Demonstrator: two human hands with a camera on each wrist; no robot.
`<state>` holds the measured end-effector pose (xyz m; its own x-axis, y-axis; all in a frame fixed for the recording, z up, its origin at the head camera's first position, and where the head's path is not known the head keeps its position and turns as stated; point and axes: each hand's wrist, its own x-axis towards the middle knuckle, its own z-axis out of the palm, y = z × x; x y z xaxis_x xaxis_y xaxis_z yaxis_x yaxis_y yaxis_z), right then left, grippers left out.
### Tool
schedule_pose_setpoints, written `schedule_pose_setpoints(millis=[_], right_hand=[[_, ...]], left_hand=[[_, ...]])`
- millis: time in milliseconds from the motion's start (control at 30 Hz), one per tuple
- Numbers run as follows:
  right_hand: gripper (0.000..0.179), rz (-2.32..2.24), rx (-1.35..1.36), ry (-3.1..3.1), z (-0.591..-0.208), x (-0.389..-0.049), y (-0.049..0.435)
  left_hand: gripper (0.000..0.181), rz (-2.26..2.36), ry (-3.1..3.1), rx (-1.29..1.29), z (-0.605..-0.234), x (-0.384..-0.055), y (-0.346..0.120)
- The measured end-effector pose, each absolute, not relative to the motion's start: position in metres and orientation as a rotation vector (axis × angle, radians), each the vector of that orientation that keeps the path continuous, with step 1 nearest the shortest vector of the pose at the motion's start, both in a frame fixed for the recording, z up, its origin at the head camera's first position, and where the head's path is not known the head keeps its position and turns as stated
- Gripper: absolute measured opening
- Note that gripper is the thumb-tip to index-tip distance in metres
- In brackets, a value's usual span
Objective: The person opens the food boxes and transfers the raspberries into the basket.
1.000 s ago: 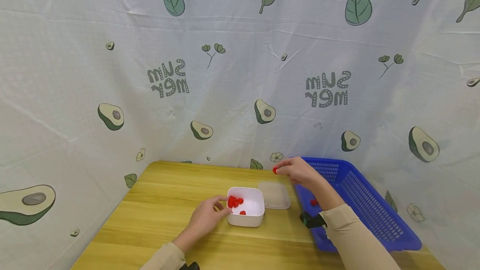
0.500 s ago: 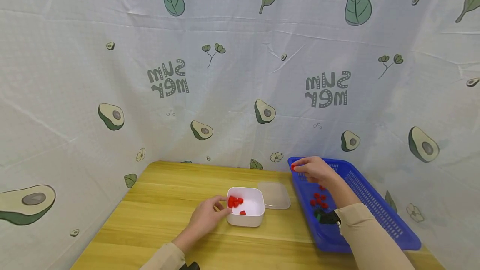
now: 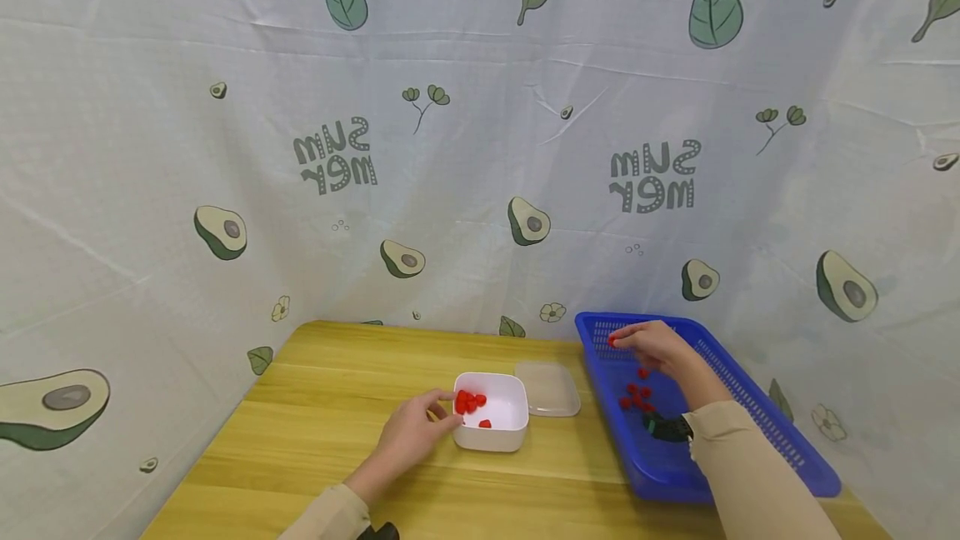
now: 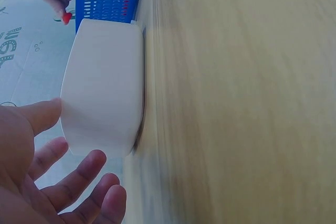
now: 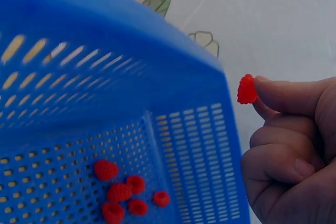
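My right hand pinches a red raspberry between thumb and index finger, its other fingers curled in. It is raised over the far left part of the blue basket. Several more raspberries lie together on the basket's floor. With spread, slightly bent fingers, my left hand touches the left side of a white square box. In the left wrist view its thumb meets the box's edge. Inside the box, several raspberries are bunched at the left and a single one sits near the front.
A translucent lid lies flat on the wooden table, between box and basket. Behind the table hangs a pale curtain printed with avocados and leaves. The basket has tall slotted walls.
My right hand has travelled rightward with its raspberry, from above the lid's far corner to over the basket. The raspberries on the basket's floor have become more visible. The left hand has stayed put.
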<state>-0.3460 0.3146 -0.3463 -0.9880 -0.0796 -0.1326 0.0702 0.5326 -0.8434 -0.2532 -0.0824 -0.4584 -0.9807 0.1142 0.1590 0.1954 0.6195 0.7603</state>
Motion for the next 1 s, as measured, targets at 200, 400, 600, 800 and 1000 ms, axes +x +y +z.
schedule_pose_setpoints(millis=[200,400,600,800,1000], right_hand=[[0.038,-1.428,0.068,2.590,-0.356,-0.347,0.326],[0.037,-1.386,0.101,2.601,-0.368,-0.347,0.336],[0.031,-1.349,0.196,2.619,-0.379,-0.349,0.343],[0.032,-1.332,0.192,2.617,-0.386,-0.345,0.349],[0.032,-1.282,0.186,2.642,-0.389,-0.343,0.351]], left_hand=[[0.038,-1.309,-2.743,-0.262,-0.457,-0.252,-0.083],[0.039,-1.300,-2.740,-0.276,-0.458,-0.252,-0.083],[0.040,-1.296,-2.729,-0.302,-0.459,-0.254,-0.084],[0.042,-1.308,-2.734,-0.294,-0.458,-0.252,-0.083],[0.042,-1.320,-2.733,-0.290,-0.457,-0.251,-0.083]])
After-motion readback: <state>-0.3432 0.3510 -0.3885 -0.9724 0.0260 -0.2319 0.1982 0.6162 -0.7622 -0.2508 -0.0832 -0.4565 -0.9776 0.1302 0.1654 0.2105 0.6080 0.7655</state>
